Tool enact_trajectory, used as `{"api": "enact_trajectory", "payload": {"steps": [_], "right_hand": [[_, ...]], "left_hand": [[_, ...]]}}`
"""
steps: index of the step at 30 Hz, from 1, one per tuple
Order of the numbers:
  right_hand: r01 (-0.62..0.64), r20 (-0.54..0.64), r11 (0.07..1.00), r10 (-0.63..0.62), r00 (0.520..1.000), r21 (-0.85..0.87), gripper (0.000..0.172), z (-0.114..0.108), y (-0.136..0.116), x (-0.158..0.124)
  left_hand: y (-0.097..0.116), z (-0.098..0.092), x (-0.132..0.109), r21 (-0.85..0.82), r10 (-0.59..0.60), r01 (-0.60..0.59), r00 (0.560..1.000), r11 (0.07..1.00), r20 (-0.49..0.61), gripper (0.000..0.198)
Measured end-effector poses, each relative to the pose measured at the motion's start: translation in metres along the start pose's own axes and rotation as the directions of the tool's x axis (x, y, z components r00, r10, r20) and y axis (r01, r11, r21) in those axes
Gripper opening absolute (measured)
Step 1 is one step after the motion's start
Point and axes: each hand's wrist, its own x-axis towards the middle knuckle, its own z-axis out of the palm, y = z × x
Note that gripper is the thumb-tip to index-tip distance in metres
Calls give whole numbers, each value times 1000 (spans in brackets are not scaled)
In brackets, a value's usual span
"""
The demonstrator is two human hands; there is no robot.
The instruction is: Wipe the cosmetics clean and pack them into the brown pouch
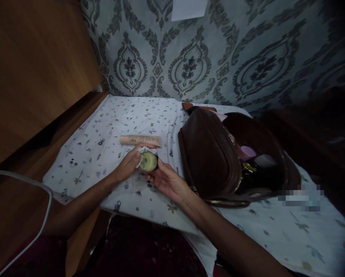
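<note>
Between my hands is a small round jar [148, 162] with a yellow-green face turned up toward me. My right hand [169, 182] grips it from the right, fingers curled round its dark side. On the other side, my left hand [128, 164] pinches a crumpled white tissue [139, 157] against the jar's rim. Just beyond the hands a beige squeeze tube [140, 140] lies flat on the patterned white cloth [103, 119]. The jar's underside is hidden by my fingers.
To the right stands a brown leather bag [208, 154], unzipped, with a purple item [247, 152] and other things inside. A wooden cabinet [40, 69] rises at the left. A white cable [50, 200] runs across the lower left. Patterned wallpaper [158, 50] closes off the back.
</note>
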Motion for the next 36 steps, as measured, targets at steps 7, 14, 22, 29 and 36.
{"api": "enact_trajectory", "payload": {"steps": [7, 14, 22, 29, 36], "right_hand": [[-12, -32, 999, 13, 999, 33, 41, 0, 3, 0], [3, -3, 999, -3, 1000, -46, 40, 7, -2, -5], [146, -107, 982, -159, 981, -120, 42, 8, -3, -4], [270, -134, 932, -308, 942, -242, 43, 10, -2, -5], [292, -149, 900, -354, 923, -325, 42, 6, 0, -3]], "left_hand": [[-5, 0, -2, 96, 43, -41, 999, 995, -23, 90], [2, -3, -5, 300, 120, -111, 993, 948, -12, 57], [2, -1, -5, 372, 162, -142, 987, 917, -22, 46], [-8, 0, -6, 465, 250, -227, 968, 856, 12, 47], [-13, -2, -6, 533, 355, -350, 930, 770, 97, 52]]}}
